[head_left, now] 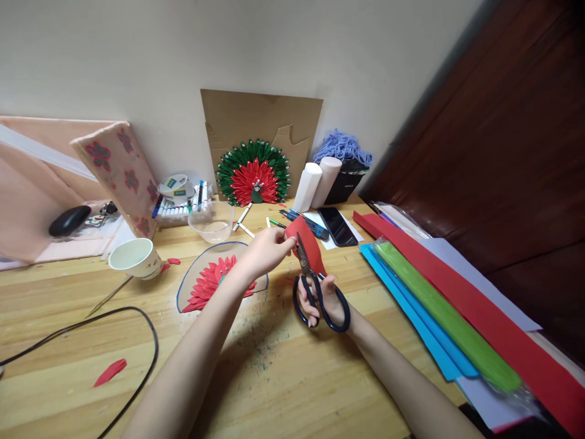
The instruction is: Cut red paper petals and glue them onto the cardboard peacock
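My left hand [273,248] pinches the left edge of a red paper strip [309,244], holding it up over the table. My right hand [326,302] has its fingers through the black handles of a pair of scissors [302,255]. The blades point up and away, lying against the red paper close to my left fingertips; whether they are cutting into it I cannot tell. Under my left forearm is a cardboard fan shape [189,283] with a blue outline and red paper petals [210,281] on it, partly hidden by the arm.
A finished-looking green and red peacock [253,174] leans on cardboard at the back. Left are a paper cup [136,259], a clear bowl [211,222], a black cable [153,341] and a loose red petal [110,372]. Right are a phone [338,226] and coloured paper sheets [439,292].
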{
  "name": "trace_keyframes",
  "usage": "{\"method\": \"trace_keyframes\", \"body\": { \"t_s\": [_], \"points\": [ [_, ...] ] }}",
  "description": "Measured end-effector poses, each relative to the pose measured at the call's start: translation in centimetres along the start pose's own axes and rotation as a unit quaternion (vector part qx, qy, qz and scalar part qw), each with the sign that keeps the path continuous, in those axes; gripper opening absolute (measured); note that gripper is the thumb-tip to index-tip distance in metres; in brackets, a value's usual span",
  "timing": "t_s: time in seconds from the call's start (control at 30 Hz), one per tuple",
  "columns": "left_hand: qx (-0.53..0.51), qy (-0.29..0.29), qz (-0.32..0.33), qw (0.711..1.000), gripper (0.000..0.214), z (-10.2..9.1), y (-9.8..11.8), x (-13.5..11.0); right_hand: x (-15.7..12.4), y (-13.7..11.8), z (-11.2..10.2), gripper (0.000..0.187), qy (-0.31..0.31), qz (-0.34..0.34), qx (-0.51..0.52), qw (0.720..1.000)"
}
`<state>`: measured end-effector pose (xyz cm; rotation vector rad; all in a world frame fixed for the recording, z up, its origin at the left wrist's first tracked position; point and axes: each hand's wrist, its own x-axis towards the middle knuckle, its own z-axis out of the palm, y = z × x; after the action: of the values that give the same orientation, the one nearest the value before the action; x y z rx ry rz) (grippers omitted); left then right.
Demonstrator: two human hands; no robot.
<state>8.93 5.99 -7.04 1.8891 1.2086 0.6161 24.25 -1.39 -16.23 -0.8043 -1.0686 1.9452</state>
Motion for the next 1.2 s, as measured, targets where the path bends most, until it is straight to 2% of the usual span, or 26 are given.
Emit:
{"method": "trace_keyframes", "body": {
  "t_s": [0.07, 0.23, 0.37, 0.53, 0.77, 0.97, 1.1, 1.2],
  "points": [
    [-0.003, -0.001, 0.001, 1.0, 0.029, -0.1, -0.1, 0.0, -0.1, -0.1, 0.1, 0.073, 0.003, 0.0, -0.009, 1.0],
    [-0.003, 0.0, 0.001, 1.0, 0.03, -0.4, 0.1, -0.1, -0.5, -0.5, 0.5, 0.074, 0.055, -0.015, -0.06, 0.997],
    [-0.003, -0.002, -0.003, 1.0, 0.031, -0.7, 0.4, -0.2, -0.6, -0.9, 0.9, 0.074, 0.055, -0.01, -0.086, 0.995],
    [0.005, -0.005, 0.003, 1.0, 0.028, -1.0, 0.3, -0.2, -0.8, -1.0, 1.2, 0.073, 0.076, -0.043, -0.143, 0.986],
    [-0.009, -0.004, 0.019, 1.0, 0.031, -1.1, 0.2, -0.2, -0.8, -1.1, 1.3, 0.073, 0.088, -0.049, -0.151, 0.983],
    [-0.036, 0.021, 0.026, 0.999, 0.028, -0.7, 0.1, 0.1, -0.9, -0.6, 1.1, 0.074, 0.076, -0.055, -0.134, 0.987],
    [-0.012, 0.014, 0.034, 0.999, 0.029, -0.9, 0.0, 0.1, -0.7, -0.3, 0.7, 0.079, 0.012, -0.019, -0.064, 0.998],
    [-0.003, 0.006, 0.046, 0.999, 0.029, -1.2, -0.1, 0.1, -0.8, -0.9, 0.7, 0.08, -0.023, -0.004, -0.054, 0.998]
  ]
}}
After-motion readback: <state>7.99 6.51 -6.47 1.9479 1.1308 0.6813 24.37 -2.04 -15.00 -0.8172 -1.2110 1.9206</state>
